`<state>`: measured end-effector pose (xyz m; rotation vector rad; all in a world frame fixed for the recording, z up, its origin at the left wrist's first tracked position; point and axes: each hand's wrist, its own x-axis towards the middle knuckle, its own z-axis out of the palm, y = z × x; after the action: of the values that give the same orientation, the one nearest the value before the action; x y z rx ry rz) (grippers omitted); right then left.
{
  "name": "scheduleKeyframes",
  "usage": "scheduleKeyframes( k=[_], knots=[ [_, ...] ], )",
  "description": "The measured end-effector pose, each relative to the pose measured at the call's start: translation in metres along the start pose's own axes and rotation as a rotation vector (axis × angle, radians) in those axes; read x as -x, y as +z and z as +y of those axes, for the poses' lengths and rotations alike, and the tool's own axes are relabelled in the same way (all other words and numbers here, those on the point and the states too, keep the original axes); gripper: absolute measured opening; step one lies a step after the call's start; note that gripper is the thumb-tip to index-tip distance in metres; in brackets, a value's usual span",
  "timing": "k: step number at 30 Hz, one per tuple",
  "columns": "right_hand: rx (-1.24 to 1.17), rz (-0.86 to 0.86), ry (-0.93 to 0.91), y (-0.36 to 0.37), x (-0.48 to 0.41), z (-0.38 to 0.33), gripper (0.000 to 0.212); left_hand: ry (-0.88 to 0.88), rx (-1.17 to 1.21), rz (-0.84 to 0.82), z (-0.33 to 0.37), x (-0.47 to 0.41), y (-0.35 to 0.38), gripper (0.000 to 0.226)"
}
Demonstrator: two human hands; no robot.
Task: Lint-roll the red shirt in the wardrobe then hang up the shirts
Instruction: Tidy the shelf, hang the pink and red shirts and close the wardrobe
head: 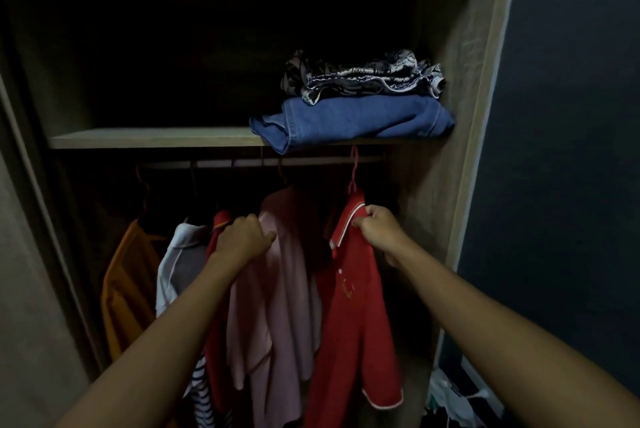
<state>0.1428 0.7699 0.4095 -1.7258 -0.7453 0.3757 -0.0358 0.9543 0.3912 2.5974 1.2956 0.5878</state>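
Hanging at centre right of the frame from the rail (pixel 263 161), the red polo shirt (pixel 356 306) has its collar pinched by the right hand (pixel 375 228); the left hand (pixel 244 237) grips the pink shirt (pixel 277 306) beside it.

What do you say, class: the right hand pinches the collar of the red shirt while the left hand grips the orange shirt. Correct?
One slip. The head view shows the left hand gripping the pink shirt instead; the right hand does pinch the collar of the red shirt.
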Motion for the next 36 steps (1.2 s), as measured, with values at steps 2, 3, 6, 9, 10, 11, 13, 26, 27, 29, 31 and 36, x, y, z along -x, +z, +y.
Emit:
scheduleKeyframes(
  k=[2,3,6,9,10,11,13,26,27,29,31,36],
  knots=[
    [-0.016,-0.002,0.006,0.0,-0.014,-0.001,0.016,-0.022,0.0,-0.013,0.006,-0.004,0.003,0.062],
    [-0.027,-0.004,0.01,0.002,-0.022,0.0,0.015,-0.036,-0.007,-0.011,0.009,-0.005,0.005,0.062],
    [-0.029,-0.01,0.013,0.009,-0.042,0.003,0.017,-0.063,-0.016,0.017,0.021,-0.007,0.009,0.057],
    [-0.029,-0.022,0.044,0.015,-0.056,0.011,0.02,-0.055,-0.027,-0.002,0.031,-0.008,0.015,0.053],
    [-0.02,-0.017,0.052,0.016,-0.059,0.015,0.02,-0.048,-0.03,-0.013,0.033,-0.009,0.018,0.051],
    [-0.011,-0.008,0.059,0.016,-0.062,0.019,0.019,-0.043,-0.025,-0.022,0.036,-0.01,0.021,0.048],
    [-0.003,0.006,0.065,0.017,-0.066,0.028,0.019,-0.016,0.0,-0.037,0.04,-0.012,0.027,0.042],
    [0.063,0.162,0.042,0.02,-0.075,0.054,0.034,0.12,0.061,0.009,0.052,-0.01,0.04,0.035],
    [0.079,0.202,0.002,0.02,-0.072,0.053,0.035,0.121,0.064,0.021,0.051,-0.009,0.04,0.038],
    [0.082,0.294,-0.117,0.021,-0.066,0.051,0.031,0.115,0.103,0.058,0.046,-0.003,0.038,0.045],
    [0.062,0.353,-0.242,0.028,-0.054,0.046,0.023,0.114,0.169,0.12,0.037,0.006,0.033,0.047],
    [-0.034,0.175,-0.465,0.077,0.001,0.028,0.003,0.17,0.322,0.468,-0.007,0.05,0.01,0.037]
  ],
)
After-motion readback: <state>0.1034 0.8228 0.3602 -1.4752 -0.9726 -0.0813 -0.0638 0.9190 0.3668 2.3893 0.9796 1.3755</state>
